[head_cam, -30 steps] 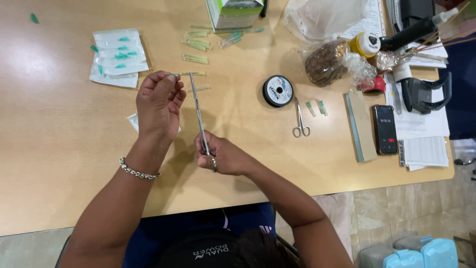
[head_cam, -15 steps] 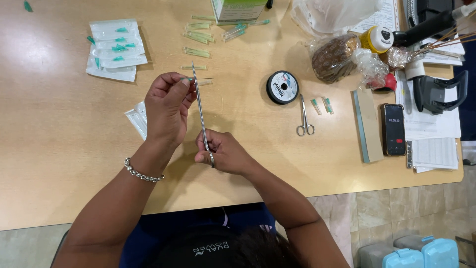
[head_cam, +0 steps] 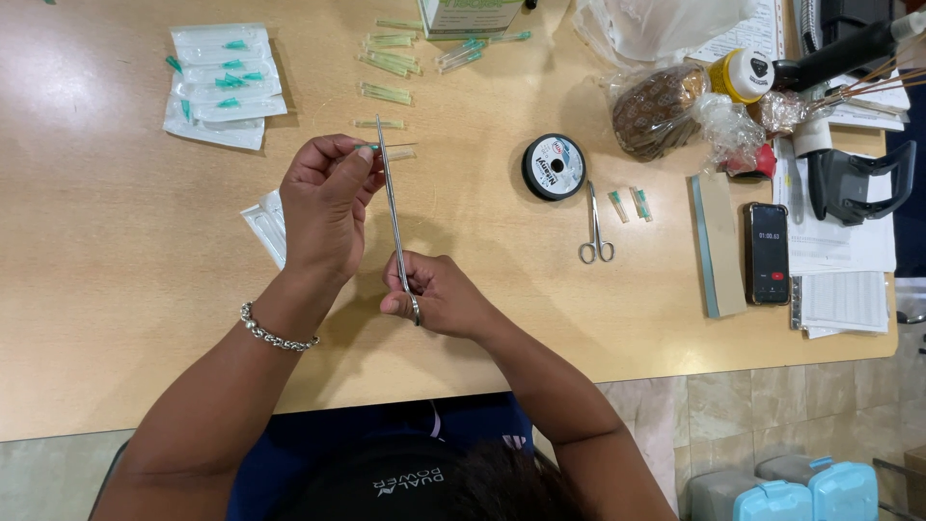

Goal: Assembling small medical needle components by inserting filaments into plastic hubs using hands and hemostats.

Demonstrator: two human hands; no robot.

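Observation:
My left hand pinches a small green-hubbed needle between thumb and fingertips, above the wooden table. My right hand grips the ring handles of long metal forceps, which point away from me. The forceps' tips reach just past the needle beside my left fingertips. A steel bracelet circles my left wrist. A clear needle cap lies on the table right by the forceps' tips.
Packaged green needles lie far left, loose capped needles at the top centre. A black spool, small scissors, a grey block, a phone, papers and plastic bags sit to the right.
Both hands and the forceps shifted slightly while the head moved; the forceps' tips stay by the needle in my left fingers. The grips are unchanged.

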